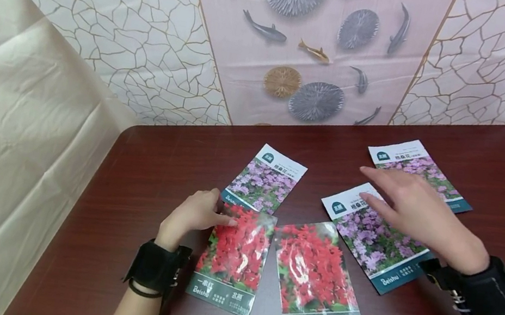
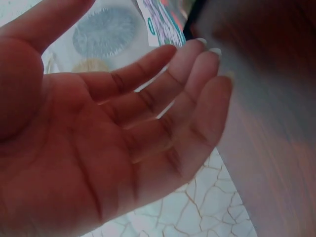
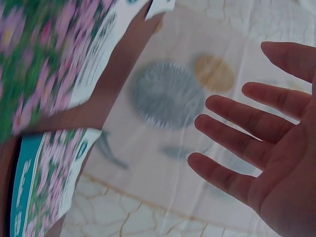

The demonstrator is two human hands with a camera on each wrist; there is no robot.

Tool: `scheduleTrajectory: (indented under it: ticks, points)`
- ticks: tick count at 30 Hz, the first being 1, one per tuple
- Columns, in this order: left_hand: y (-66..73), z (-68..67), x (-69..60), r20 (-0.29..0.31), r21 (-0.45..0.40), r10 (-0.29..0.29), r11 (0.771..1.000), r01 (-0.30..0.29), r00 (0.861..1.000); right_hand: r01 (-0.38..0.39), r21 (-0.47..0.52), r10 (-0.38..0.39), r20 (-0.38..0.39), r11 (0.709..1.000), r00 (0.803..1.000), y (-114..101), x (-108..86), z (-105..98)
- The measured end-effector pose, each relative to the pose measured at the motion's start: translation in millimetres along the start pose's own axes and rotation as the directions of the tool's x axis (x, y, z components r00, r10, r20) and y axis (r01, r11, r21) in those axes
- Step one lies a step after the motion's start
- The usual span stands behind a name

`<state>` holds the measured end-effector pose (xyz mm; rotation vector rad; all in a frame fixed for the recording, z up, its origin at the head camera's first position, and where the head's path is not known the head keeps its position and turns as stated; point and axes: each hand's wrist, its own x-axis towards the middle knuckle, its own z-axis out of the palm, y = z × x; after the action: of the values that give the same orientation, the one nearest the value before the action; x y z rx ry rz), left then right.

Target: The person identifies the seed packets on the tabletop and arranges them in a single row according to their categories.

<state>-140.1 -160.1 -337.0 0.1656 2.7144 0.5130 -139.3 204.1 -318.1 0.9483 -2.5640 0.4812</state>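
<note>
At the upper left corner of a red-flower seed packet [image 1: 238, 249] is my left hand [image 1: 194, 211], its thumb over the packet's edge; whether it touches cannot be told. The left wrist view shows that palm [image 2: 74, 143] with relaxed fingers and nothing held. My right hand [image 1: 417, 211] hovers over a purple-flower seed packet [image 1: 368, 239], covering part of it. In the right wrist view its fingers [image 3: 247, 113] are spread and straight. A second red-flower packet [image 1: 313, 277] lies between the hands. Another purple-flower packet [image 1: 429, 169] lies behind the right hand.
One more purple-flower packet [image 1: 266, 179] lies behind the left red one, its lower edge meeting it. Everything lies on a dark red-brown table [image 1: 126, 203]. A patterned cloth [image 1: 154, 26] hangs behind the table, and cream fabric [image 1: 12, 141] hangs at the left.
</note>
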Motion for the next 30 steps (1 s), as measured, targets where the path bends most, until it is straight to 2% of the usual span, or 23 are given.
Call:
scheduleTrajectory:
  ticks: [3, 5, 8, 12, 16, 20, 25, 27, 30]
  points:
    - [5.7, 3.8, -0.2, 0.005, 0.051, -0.024, 0.998, 0.024, 1.0, 0.083, 0.016, -0.083, -0.006, 0.996, 0.997, -13, 0.7, 6]
    - [9.0, 6.3, -0.3, 0.008, 0.079, -0.039, 0.996, 0.039, 0.999, 0.118, 0.042, -0.119, 0.017, 0.992, 0.993, -25, 0.6, 9]
    - [13.1, 9.6, -0.6, 0.019, 0.104, -0.066, 0.993, 0.064, 0.998, 0.151, 0.078, -0.156, 0.073, 0.986, 0.985, -43, -0.4, 13]
    - [16.8, 13.3, 0.0, 0.045, 0.119, -0.099, 0.989, 0.093, 0.994, 0.204, 0.119, -0.222, 0.167, 0.972, 0.961, -67, -3.8, 19]
    - [19.3, 15.5, 1.6, 0.052, 0.128, -0.109, 0.987, 0.101, 0.993, 0.264, 0.163, -0.299, 0.258, 0.951, 0.919, -85, -9.6, 25]
    - [20.9, 16.4, 3.4, 0.052, 0.133, -0.109, 0.986, 0.101, 0.993, 0.33, 0.198, -0.378, 0.295, 0.923, 0.878, -97, -13.9, 28]
    - [23.0, 16.6, 3.3, 0.06, 0.131, -0.124, 0.985, 0.115, 0.99, 0.361, 0.222, -0.42, 0.361, 0.906, 0.833, -107, -13.6, 33]
    - [23.5, 16.9, 2.8, 0.059, 0.135, -0.133, 0.983, 0.124, 0.989, 0.362, 0.236, -0.43, 0.415, 0.902, 0.802, -112, -11.9, 35]
    - [23.1, 17.8, 2.7, 0.055, 0.144, -0.14, 0.981, 0.131, 0.989, 0.367, 0.259, -0.45, 0.498, 0.893, 0.741, -119, -9.8, 40]
